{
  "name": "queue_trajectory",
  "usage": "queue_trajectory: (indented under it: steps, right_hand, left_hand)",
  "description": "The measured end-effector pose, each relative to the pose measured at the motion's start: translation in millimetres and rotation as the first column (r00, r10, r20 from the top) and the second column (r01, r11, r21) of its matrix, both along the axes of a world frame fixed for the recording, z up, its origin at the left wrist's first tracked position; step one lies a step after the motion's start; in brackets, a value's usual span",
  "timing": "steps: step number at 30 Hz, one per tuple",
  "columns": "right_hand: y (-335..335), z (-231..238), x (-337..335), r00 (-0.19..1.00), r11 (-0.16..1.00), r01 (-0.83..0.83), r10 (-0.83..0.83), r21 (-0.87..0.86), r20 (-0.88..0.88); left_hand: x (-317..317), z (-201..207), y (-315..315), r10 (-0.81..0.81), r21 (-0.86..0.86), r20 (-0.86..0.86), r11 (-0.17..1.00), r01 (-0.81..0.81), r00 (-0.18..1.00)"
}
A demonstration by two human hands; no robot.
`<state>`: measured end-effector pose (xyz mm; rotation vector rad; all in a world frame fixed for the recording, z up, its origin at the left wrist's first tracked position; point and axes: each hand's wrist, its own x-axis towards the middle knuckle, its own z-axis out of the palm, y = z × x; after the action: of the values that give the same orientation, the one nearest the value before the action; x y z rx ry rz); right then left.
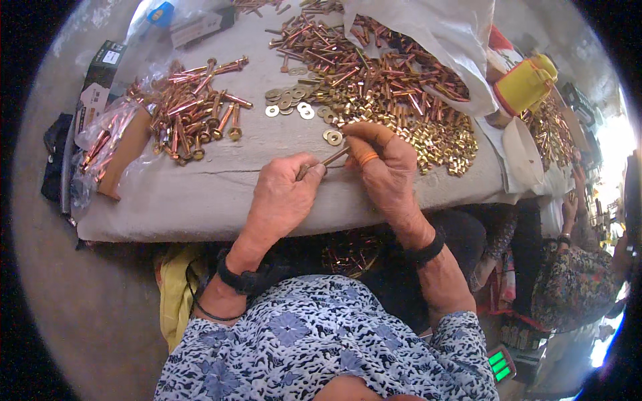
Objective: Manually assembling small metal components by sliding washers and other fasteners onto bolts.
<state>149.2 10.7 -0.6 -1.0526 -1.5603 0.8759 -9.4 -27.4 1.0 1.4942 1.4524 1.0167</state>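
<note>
Between my two hands, near the table's front edge, lies a bolt (336, 156) with a thin shaft pointing up to the right. My left hand (289, 185) is closed around its lower end, thumb against it. The fingers of my right hand (383, 163), with orange bands on thumb and finger, pinch at the shaft's other tip; whether a nut or washer is in that pinch is hidden. Right beside those fingertips are loose washers (334, 137). More flat washers (286, 99) lie a little farther off. A spread of brass-coloured nuts (435, 142) sits to the right of my right hand.
Assembled bolts (194, 110) are heaped at left beside a cardboard piece (127, 155). Loose bolts (334, 50) pile up at the back near a white sack (435, 33). At right stand a yellow container (525, 85) and a white bowl (523, 154). Another person (575, 281) sits at far right.
</note>
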Motion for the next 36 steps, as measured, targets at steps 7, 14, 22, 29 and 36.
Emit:
queue_trajectory:
  steps: [7, 14, 22, 29, 36]
  right_hand:
    - [2.3, -11.8, 1.6, 0.99, 0.872, -0.065, -0.006, 0.485, 0.142]
    - [-6.2, 1.6, 5.8, 0.945, 0.813, -0.186, -0.006, 0.552, 0.327]
    - [61.9, 2.0, 68.5, 0.549, 0.686, 0.113, -0.646, 0.719, 0.53]
    - [74.9, -0.6, 73.4, 0.309, 0.827, 0.193, -0.563, 0.529, 0.767]
    - [55.9, 10.3, 56.5, 0.555, 0.807, 0.228, -0.568, 0.546, 0.608]
  left_hand:
    - [-0.8, 1.2, 0.9, -0.004, -0.064, -0.034, 0.998, 0.002, 0.999]
    - [-1.7, 12.0, 0.8, 0.026, -0.204, 0.15, 0.979, 0.005, 0.988]
    - [-4.3, 2.5, 3.3, 0.0, -0.121, 0.114, 0.993, 0.014, 0.993]
    - [-0.8, 9.1, 0.2, 0.026, -0.165, 0.176, 0.986, 0.003, 0.984]
    - [-2.7, 6.4, 1.0, -0.016, -0.117, 0.178, 0.992, 0.038, 0.984]
